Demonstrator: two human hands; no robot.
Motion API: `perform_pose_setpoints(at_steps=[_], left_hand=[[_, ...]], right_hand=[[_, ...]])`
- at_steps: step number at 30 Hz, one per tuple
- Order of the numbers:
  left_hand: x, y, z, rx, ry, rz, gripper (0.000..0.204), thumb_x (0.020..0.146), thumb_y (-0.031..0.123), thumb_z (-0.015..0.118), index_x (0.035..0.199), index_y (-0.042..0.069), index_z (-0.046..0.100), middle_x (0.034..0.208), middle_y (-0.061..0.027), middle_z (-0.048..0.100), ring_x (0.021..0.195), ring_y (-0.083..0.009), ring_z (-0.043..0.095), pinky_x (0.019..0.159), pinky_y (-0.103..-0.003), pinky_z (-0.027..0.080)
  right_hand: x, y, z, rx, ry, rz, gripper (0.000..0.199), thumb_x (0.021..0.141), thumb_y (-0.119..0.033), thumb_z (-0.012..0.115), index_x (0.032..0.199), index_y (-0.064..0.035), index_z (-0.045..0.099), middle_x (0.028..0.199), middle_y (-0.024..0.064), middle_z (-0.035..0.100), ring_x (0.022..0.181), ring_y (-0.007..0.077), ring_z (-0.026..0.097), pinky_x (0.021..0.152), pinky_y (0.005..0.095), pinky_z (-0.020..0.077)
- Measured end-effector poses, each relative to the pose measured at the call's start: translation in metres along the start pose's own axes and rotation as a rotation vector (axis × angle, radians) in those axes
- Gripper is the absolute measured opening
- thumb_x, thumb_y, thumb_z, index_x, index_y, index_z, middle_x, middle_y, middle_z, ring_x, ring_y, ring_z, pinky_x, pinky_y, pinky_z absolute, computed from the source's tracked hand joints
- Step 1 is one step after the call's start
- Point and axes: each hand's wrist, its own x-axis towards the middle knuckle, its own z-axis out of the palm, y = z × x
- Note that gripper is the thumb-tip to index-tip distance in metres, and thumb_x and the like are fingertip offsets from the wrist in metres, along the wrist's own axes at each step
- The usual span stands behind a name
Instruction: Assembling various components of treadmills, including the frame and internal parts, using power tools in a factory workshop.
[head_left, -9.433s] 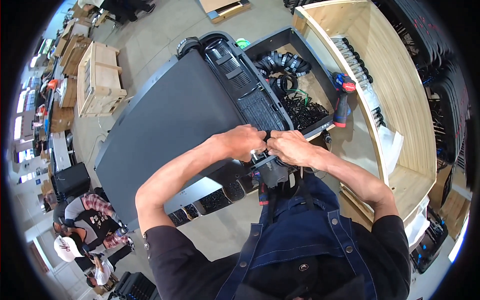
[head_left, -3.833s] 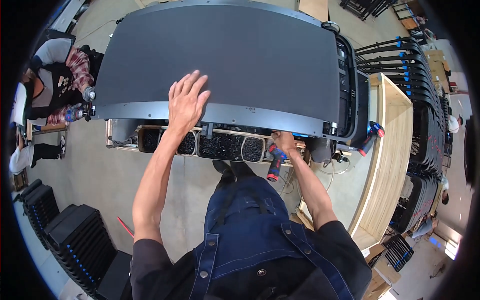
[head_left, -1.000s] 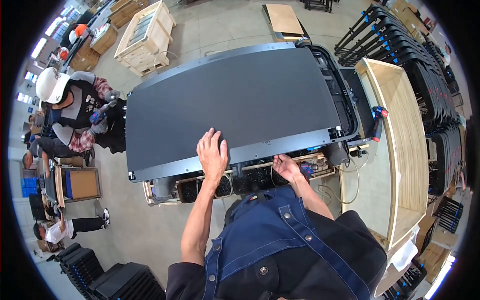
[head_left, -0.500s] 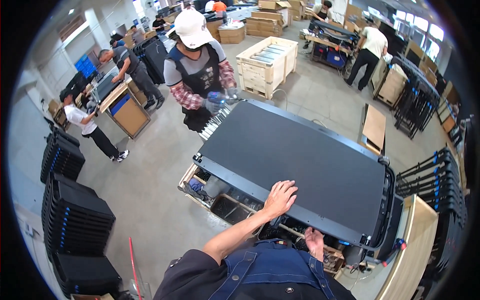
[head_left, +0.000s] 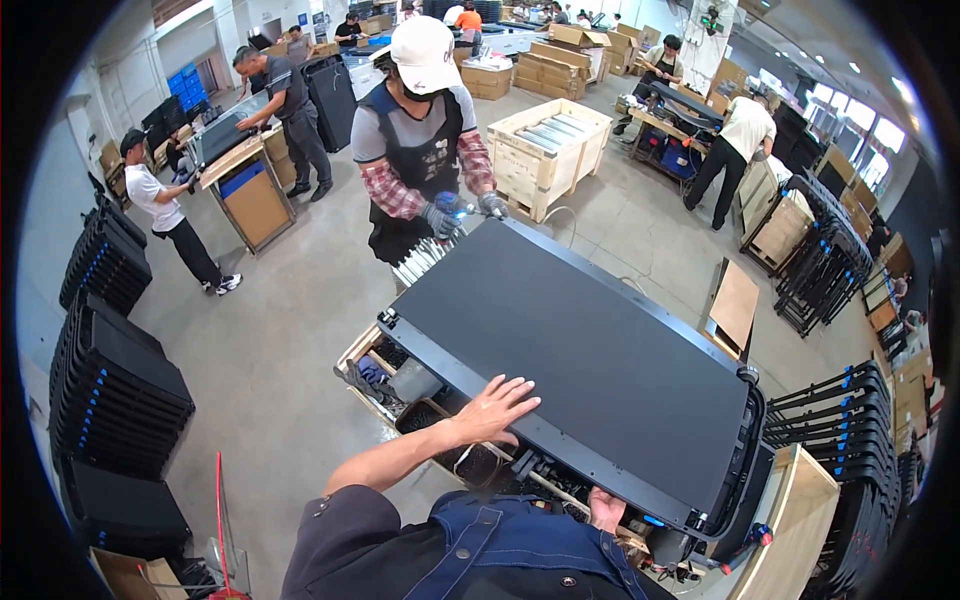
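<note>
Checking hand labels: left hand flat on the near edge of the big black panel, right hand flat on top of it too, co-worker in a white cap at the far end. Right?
Not quite. In the head view the right hand is below the black panel, under its near edge, not flat on top. The left hand does lie flat on the near edge, and the co-worker in a white cap stands at the far end.
</note>
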Motion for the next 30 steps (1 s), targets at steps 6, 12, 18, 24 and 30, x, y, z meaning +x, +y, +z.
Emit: perform_pose_setpoints(at_steps=[6, 12, 18, 24, 30], left_hand=[[-0.007, -0.007, 0.014, 0.183, 0.014, 0.052, 0.097, 0.071, 0.023, 0.085, 0.155, 0.015, 0.038, 0.157, -0.0163, 0.041, 0.144, -0.0352, 0.04, 0.117, -0.056, 0.032], [-0.005, -0.01, 0.022, 0.151, 0.133, 0.056, 0.09, 0.071, 0.016, 0.08, 0.153, 0.017, 0.043, 0.155, -0.015, 0.043, 0.143, -0.0331, 0.043, 0.115, -0.055, 0.034], [-0.008, -0.01, 0.02, 0.135, 0.111, 0.032, 0.089, 0.071, 0.016, 0.08, 0.153, 0.018, 0.044, 0.154, -0.0146, 0.045, 0.141, -0.0328, 0.045, 0.115, -0.054, 0.034], [-0.011, -0.011, 0.02, 0.164, 0.163, 0.042, 0.098, 0.061, 0.019, 0.086, 0.151, 0.019, 0.047, 0.154, -0.0138, 0.046, 0.139, -0.0322, 0.047, 0.114, -0.054, 0.037], [-0.008, -0.008, 0.016, 0.155, 0.107, 0.045, 0.096, 0.067, 0.02, 0.084, 0.153, 0.019, 0.043, 0.156, -0.0136, 0.044, 0.142, -0.032, 0.044, 0.116, -0.053, 0.034]], right_hand=[[0.004, 0.008, 0.008, -0.086, 0.127, -0.057, 0.028, 0.101, -0.027, 0.055, 0.113, -0.0075, 0.07, 0.112, 0.0085, 0.075, 0.104, 0.0262, 0.071, 0.089, 0.0431, 0.0598], [0.004, 0.001, 0.003, -0.058, 0.153, -0.053, 0.026, 0.1, -0.027, 0.055, 0.11, -0.0088, 0.071, 0.109, 0.0065, 0.075, 0.101, 0.0249, 0.071, 0.087, 0.0409, 0.0597], [-0.003, 0.008, 0.01, -0.071, 0.158, -0.033, 0.029, 0.103, -0.03, 0.052, 0.11, -0.0085, 0.07, 0.11, 0.0059, 0.076, 0.1, 0.0246, 0.072, 0.089, 0.043, 0.0586], [-0.008, 0.014, 0.013, -0.085, 0.133, -0.027, 0.029, 0.103, -0.029, 0.051, 0.111, -0.0082, 0.07, 0.112, 0.0066, 0.076, 0.102, 0.0256, 0.072, 0.091, 0.0433, 0.0586], [0.001, 0.001, 0.002, -0.06, 0.105, -0.002, 0.03, 0.102, -0.029, 0.053, 0.112, -0.0076, 0.071, 0.112, 0.0084, 0.075, 0.103, 0.0264, 0.072, 0.089, 0.0428, 0.0604]])
